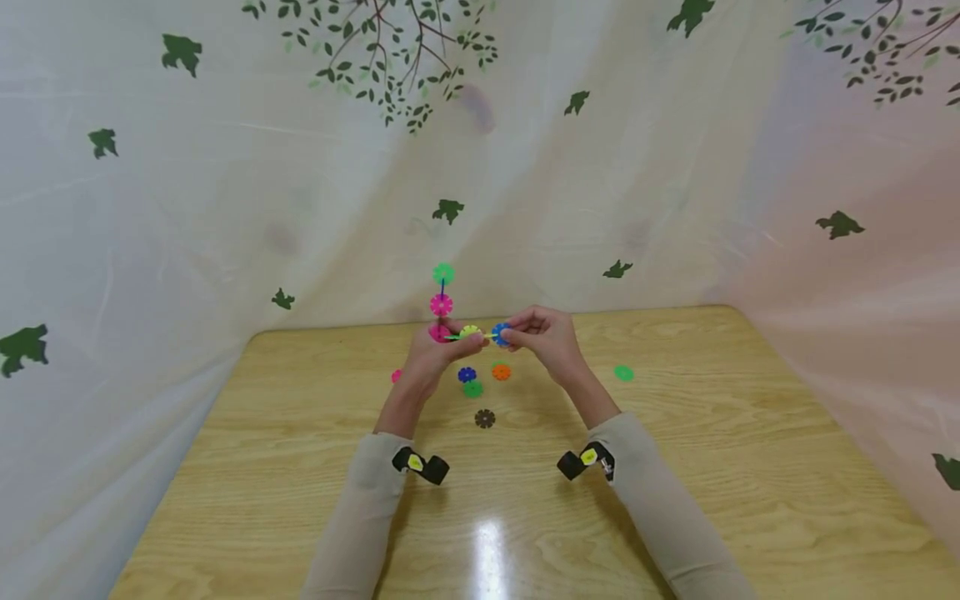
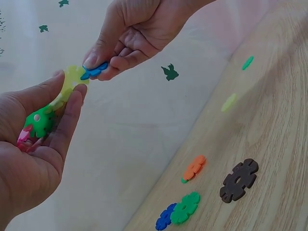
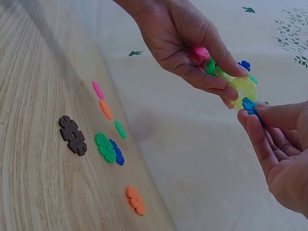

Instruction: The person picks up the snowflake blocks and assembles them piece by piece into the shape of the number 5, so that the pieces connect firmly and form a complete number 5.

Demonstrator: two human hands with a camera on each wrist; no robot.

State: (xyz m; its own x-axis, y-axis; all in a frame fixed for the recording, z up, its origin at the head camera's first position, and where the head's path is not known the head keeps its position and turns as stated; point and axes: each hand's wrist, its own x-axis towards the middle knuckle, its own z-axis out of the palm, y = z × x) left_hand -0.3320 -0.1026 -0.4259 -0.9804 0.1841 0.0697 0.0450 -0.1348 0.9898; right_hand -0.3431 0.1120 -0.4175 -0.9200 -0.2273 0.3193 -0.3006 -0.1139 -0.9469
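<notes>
Apparently joining a blue disc (image 2: 95, 72) to the outer yellow disc (image 2: 74, 77) of a chain (image 1: 441, 305), held up above the tabletop (image 1: 300, 483). Pinching the blue disc between thumb and fingers of the right hand (image 1: 557, 343); gripping the yellow end of the chain with the fingers of the left hand (image 1: 430, 360). Touching at the rim, blue against yellow, but impossible to tell how deeply slotted. Calls next, most likely, for matching notch to notch and pressing firmly, while bracing the yellow side to spare the other joints. Afterwards, perhaps, for choosing among loose pieces below: brown disc (image 1: 485, 418), orange disc (image 1: 502, 372).
</notes>
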